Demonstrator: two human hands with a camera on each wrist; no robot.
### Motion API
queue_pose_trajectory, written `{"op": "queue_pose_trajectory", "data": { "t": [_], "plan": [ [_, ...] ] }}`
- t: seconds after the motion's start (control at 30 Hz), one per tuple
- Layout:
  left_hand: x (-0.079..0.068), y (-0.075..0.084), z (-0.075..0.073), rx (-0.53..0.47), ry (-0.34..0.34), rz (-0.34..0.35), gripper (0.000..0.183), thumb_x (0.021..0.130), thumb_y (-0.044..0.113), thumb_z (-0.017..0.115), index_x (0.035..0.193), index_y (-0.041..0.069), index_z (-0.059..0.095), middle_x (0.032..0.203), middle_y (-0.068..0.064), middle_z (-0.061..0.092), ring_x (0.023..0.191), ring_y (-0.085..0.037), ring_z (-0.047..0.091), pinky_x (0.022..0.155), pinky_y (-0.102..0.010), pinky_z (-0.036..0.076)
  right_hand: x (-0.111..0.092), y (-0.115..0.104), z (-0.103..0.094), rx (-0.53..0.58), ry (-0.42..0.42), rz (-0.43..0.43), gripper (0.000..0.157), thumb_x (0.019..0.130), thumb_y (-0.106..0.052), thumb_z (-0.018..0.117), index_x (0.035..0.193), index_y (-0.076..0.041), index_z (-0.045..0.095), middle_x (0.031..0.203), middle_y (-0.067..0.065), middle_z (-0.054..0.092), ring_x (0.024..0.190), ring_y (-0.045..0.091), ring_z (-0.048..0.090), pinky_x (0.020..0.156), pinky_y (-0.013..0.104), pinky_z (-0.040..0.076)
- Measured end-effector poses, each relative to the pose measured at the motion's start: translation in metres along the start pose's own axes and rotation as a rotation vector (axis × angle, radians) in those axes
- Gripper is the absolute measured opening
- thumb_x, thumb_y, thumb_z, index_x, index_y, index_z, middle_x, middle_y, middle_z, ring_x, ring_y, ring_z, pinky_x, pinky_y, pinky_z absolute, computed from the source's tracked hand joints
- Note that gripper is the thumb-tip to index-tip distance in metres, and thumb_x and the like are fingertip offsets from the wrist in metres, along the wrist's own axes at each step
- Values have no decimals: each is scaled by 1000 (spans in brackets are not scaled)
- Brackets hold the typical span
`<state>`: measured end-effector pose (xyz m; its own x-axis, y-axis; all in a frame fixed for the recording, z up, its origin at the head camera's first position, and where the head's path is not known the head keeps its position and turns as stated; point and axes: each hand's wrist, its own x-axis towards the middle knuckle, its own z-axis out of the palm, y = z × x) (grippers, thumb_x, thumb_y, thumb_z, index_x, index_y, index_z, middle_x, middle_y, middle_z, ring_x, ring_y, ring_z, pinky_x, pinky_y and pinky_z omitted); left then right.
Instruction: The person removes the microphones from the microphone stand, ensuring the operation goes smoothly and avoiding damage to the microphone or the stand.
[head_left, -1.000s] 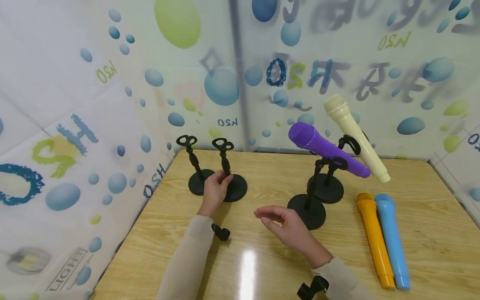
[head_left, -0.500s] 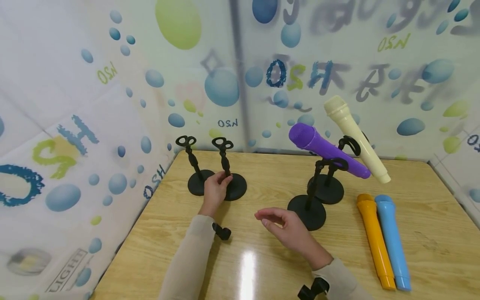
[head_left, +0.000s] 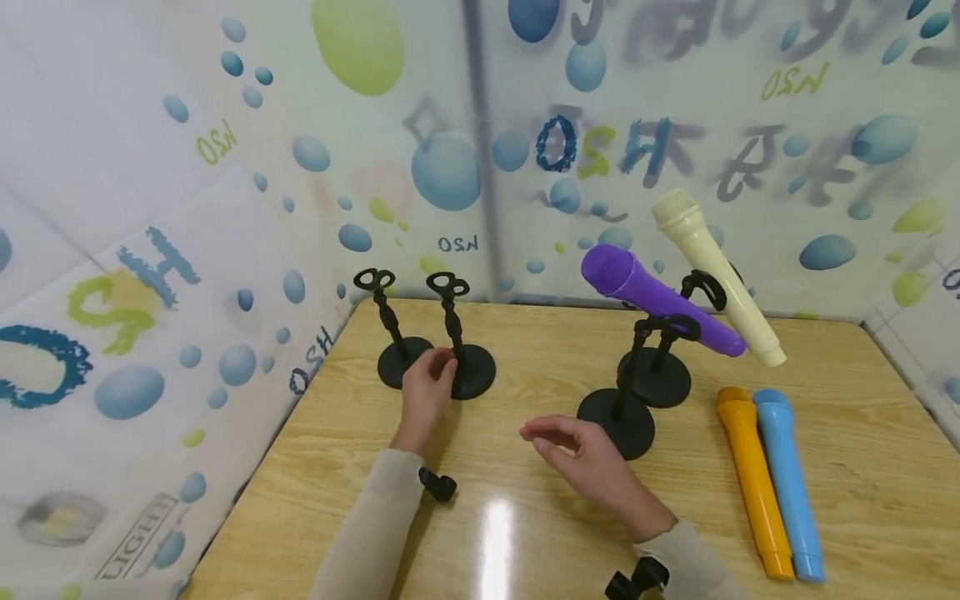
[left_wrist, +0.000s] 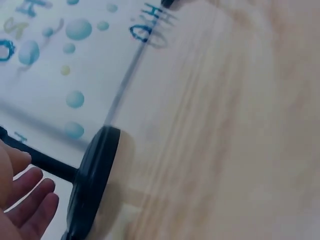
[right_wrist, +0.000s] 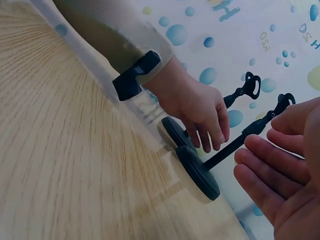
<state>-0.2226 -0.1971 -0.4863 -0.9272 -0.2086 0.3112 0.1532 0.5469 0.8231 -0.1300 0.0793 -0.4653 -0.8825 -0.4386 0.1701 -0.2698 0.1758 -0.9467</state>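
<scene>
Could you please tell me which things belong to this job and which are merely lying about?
Likely the job's:
four black microphone stands
purple microphone
cream microphone
orange microphone
blue microphone

Apparently incidental:
wooden table
bubble-print backdrop
two black wrist devices

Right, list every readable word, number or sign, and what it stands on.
"LIGHT": left wall.
"OSH", apparently "H2O" mirrored: left wall, back wall.
"OSN", small, apparently mirrored: left wall, back wall.
Shadowy grey characters, back wall: too blurred to read.
Cut-off sign, right wall: too small to read.
No readable text on the microphones or stands.
</scene>
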Motion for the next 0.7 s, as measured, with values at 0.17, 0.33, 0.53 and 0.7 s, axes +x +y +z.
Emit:
{"op": "queue_pose_trajectory", "data": {
  "t": [0.17, 0.33, 0.53, 0.7],
  "plan": [
    [-11, 10, 3, -45, -115, 64, 18, 106, 12, 70, 119, 1, 76, 114, -15, 79, 100, -29, 75, 88, -39, 62, -4, 0, -4, -14, 6, 47, 23, 108, -15, 67, 128, -6, 75, 127, 11, 79, 121, 29, 74, 104, 31, 60],
    [-17, 20, 14, -66, -234, 106, 19, 106, 13, 72, 118, 0, 77, 113, -14, 80, 101, -28, 77, 90, -37, 63, -7, 0, -9, -29, 19, 70, 23, 108, -15, 67, 129, -8, 75, 128, 10, 78, 121, 27, 74, 104, 34, 61],
    [-23, 31, 26, -81, -325, 155, 14, 105, 12, 72, 116, 4, 77, 110, -12, 80, 99, -26, 76, 91, -40, 64, -12, 3, -17, -42, 72, 92, 21, 107, -13, 68, 127, -12, 76, 126, 6, 79, 117, 16, 75, 99, 19, 57],
    [-27, 38, 35, -99, -390, 158, 15, 106, 12, 71, 118, 5, 76, 113, -11, 79, 105, -27, 75, 96, -42, 62, -17, 6, -26, -19, 88, 59, 23, 108, -11, 66, 128, -6, 75, 127, 13, 78, 115, 13, 75, 97, 18, 58]
  ]
}}
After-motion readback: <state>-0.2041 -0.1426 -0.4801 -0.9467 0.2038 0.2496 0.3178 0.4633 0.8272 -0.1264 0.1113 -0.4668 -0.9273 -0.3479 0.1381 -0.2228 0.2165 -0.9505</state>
